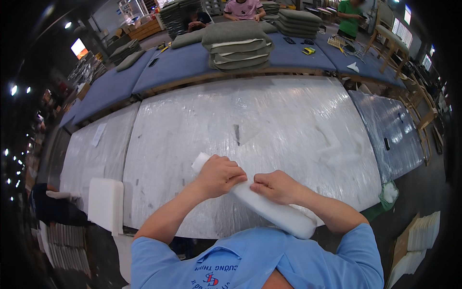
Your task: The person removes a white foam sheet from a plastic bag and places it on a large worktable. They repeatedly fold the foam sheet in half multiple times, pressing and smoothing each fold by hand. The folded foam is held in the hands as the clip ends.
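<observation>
A long, thick white foam pad (pixel 276 212) with a soft, fluffy surface lies slantwise at the near edge of the plastic-covered table, its lower right end close to my blue shirt. My left hand (pixel 219 176) is closed on its upper part, thumb and fingers pinching the edge. Just to the right, my right hand (pixel 275 187) has its fingers curled in and grips the same edge near the middle. The two hands are a small gap apart. The pad's far left end pokes out beyond my left hand.
The white plastic-wrapped table (pixel 192 115) spreads ahead. White foam pads (pixel 106 202) stand at its left corner. Beyond it, a blue table (pixel 178 65) carries stacked grey-green cushions (pixel 238 45). A black object (pixel 387 143) lies at right. Several people are around.
</observation>
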Available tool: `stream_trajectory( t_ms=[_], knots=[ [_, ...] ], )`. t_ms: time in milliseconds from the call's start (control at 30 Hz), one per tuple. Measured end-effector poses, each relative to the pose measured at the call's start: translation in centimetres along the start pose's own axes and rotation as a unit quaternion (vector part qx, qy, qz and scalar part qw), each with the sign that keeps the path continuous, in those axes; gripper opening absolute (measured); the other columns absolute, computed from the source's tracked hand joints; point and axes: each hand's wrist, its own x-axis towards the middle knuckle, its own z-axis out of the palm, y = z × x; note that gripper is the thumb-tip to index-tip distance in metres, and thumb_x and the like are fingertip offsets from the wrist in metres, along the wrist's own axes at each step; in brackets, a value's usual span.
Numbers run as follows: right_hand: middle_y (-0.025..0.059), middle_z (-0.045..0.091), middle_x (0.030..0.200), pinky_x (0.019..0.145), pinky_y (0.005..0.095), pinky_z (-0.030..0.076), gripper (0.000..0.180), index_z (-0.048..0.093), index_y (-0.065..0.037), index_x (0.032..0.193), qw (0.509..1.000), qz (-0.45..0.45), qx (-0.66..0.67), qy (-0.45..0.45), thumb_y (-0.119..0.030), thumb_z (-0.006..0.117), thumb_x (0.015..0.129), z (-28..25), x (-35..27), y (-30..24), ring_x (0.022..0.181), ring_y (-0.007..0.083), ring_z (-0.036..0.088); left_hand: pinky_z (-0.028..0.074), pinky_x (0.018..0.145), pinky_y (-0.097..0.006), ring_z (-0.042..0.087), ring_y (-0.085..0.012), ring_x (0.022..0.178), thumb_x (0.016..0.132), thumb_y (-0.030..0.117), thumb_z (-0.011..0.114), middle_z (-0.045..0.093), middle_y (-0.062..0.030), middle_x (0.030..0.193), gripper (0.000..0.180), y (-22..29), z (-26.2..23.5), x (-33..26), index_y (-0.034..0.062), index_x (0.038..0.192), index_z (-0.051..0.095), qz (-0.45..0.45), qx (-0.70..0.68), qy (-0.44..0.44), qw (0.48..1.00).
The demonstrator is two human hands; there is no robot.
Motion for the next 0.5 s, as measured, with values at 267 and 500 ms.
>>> stream_trajectory(
  t_ms=[267, 500],
  knots=[
    [0.0166, 0.071, 0.086, 0.074, 0.0449, 0.051, 0.046, 0.067, -0.005, 0.102, 0.996, 0.023, -0.066, -0.06, -0.05, 0.057, 0.104, -1.9, -0.2, -1.6, 0.082, 0.0348, 0.069, 0.029, 0.12, -0.058, 0.059, -0.0297, 0.131, 0.095, 0.034, 0.073, 0.075, -0.0021, 0.117, 0.024, -0.6, -3.2, -1.6, 0.0166, 0.111, 0.078, 0.037, 0.039, 0.091, 0.994],
    [0.0149, 0.072, 0.09, 0.075, 0.0474, 0.054, 0.043, 0.066, -0.008, 0.106, 0.981, -0.119, -0.141, 0.058, -0.05, 0.068, 0.095, -2.8, 1.4, -3.3, 0.087, 0.0367, 0.071, 0.018, 0.125, -0.064, 0.052, -0.0315, 0.14, 0.09, 0.028, 0.08, 0.074, 0.0007, 0.124, 0.024, -2.0, -2.9, -3.3, 0.0172, 0.111, 0.078, -0.032, -0.038, 0.007, 0.999]
  ],
)
